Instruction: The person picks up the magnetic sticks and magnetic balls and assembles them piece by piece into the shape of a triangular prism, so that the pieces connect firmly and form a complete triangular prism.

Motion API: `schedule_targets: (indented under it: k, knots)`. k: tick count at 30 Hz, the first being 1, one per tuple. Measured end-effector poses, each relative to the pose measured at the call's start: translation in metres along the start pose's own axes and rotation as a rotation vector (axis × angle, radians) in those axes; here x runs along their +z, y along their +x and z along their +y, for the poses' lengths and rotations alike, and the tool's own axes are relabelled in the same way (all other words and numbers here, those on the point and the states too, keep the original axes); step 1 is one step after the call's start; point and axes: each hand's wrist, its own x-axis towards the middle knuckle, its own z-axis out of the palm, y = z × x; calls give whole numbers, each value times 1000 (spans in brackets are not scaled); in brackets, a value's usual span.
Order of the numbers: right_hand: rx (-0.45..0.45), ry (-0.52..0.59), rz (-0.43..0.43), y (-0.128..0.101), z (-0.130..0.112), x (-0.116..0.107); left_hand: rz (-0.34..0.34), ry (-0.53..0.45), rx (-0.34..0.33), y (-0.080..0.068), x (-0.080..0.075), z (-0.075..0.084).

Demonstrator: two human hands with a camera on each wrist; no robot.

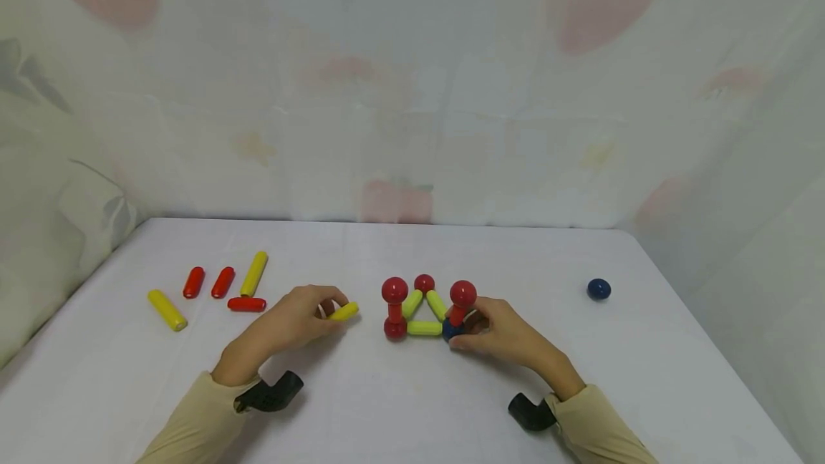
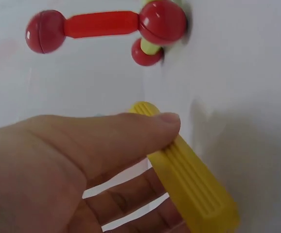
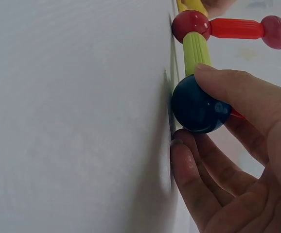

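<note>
My left hand [image 1: 298,319] pinches a yellow rod [image 1: 345,311] between thumb and fingers, a little left of a ball-and-rod frame. In the left wrist view the grooved side of that rod [image 2: 191,177] shows under the thumb. The frame's base is a triangle of light green rods [image 1: 424,329], with a red ball [image 1: 424,283] at the back, another red ball [image 1: 395,329] front left and a blue ball [image 3: 199,108] front right. Red rods stand upright on both front balls, each topped by a red ball [image 1: 394,290]. My right hand [image 1: 503,331] grips the blue ball, thumb on its near side.
On the left of the white table [image 1: 387,414] lie three short red rods [image 1: 223,283] and two yellow rods [image 1: 167,310]. A loose blue ball [image 1: 599,289] sits far right. A patterned cloth [image 1: 412,92] hangs behind the table. Black devices [image 1: 271,392] are at both wrists.
</note>
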Motion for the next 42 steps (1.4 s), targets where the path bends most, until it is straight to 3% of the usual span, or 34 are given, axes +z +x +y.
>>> schedule_targets:
  k: [5, 15, 23, 33, 42]
  knots:
    - [6, 3, -3, 0, 0, 0, -43, -38, 86, -4, -1, 7]
    - [14, 29, -11, 1, 2, 1, -190, -104, 260, -9, 0, 21]
    - [-5, 30, -11, 2, 4, 2, -192, -158, 332, -12, 16, 37]
    - [-17, 32, -7, 1, 2, 2, -32, -160, 439, -9, 41, 51]
    - [-28, 32, -8, 1, 3, 2, 172, -169, 515, -9, 61, 57]
